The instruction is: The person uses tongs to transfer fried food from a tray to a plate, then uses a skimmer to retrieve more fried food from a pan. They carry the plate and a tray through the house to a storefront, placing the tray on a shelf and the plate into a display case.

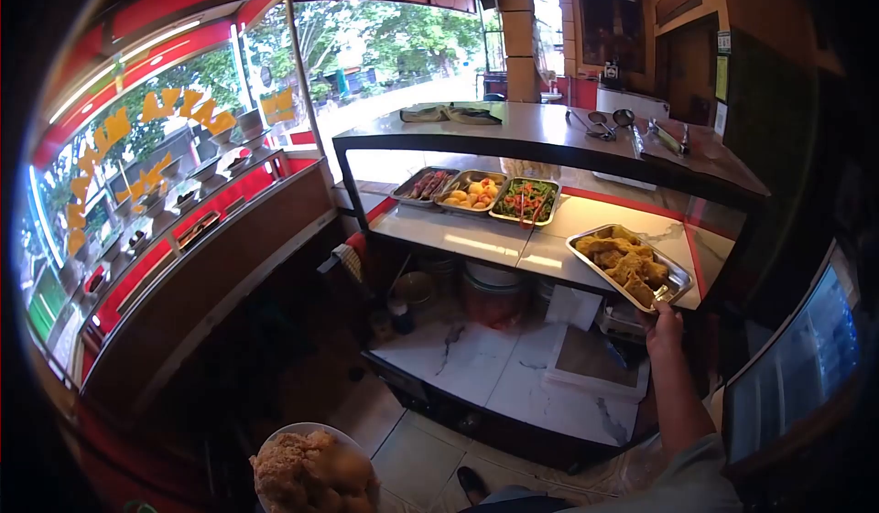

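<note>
My right hand [667, 326] grips the near corner of a metal tray [682, 284] at the right end of the lit display shelf. Pieces of yellow-brown fried chicken [623, 261] fill the tray. My thumb is at the rim, and the other fingers are partly hidden. At the bottom of the view is a white plate [291, 428] heaped with crumb-coated fried food [311, 472]. What supports that plate is out of sight. My left hand is not in view.
Farther left on the shelf [485, 246] stand trays of skewers [427, 184], round yellow-orange food [473, 193] and green vegetables with red pieces [526, 200]. Ladles [600, 127] and a folded cloth [449, 114] lie on the counter top. A glass display case [174, 202] is at left, a screen-like panel [801, 353] at right.
</note>
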### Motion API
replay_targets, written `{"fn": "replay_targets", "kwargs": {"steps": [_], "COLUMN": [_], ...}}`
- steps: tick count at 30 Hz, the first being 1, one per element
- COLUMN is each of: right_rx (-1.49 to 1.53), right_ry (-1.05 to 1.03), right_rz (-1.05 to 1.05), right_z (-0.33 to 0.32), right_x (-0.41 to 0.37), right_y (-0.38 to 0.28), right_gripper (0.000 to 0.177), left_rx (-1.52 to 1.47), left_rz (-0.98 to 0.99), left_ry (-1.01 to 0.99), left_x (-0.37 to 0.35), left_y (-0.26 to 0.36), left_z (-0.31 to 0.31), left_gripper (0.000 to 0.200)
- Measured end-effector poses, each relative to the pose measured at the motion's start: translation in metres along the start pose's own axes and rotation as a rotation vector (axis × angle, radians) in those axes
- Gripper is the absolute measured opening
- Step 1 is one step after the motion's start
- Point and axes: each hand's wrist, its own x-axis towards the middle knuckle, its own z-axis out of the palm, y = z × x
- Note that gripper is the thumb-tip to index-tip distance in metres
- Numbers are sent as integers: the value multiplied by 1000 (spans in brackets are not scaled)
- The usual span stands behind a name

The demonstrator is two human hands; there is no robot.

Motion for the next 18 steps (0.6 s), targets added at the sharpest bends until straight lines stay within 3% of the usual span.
{"fn": "replay_targets", "kwargs": {"steps": [3,5,9,18], "right_rx": [-22,-63,-107,53], "right_ry": [2,-83,-207,-160], "right_rz": [-11,190,288,381], "right_z": [12,23,53,141], "right_x": [13,17,36,75], "right_y": [9,6,27,76], "right_gripper": [37,38,33,25], "left_rx": [35,50,58,91], "left_rz": [-22,-34,-55,-92], "left_ry": [-34,-50,-81,-135], "left_x": [47,76,123,187], "left_y": [4,5,3,9], "left_z": [47,75,114,159], "left_gripper": [58,59,60,63]}}
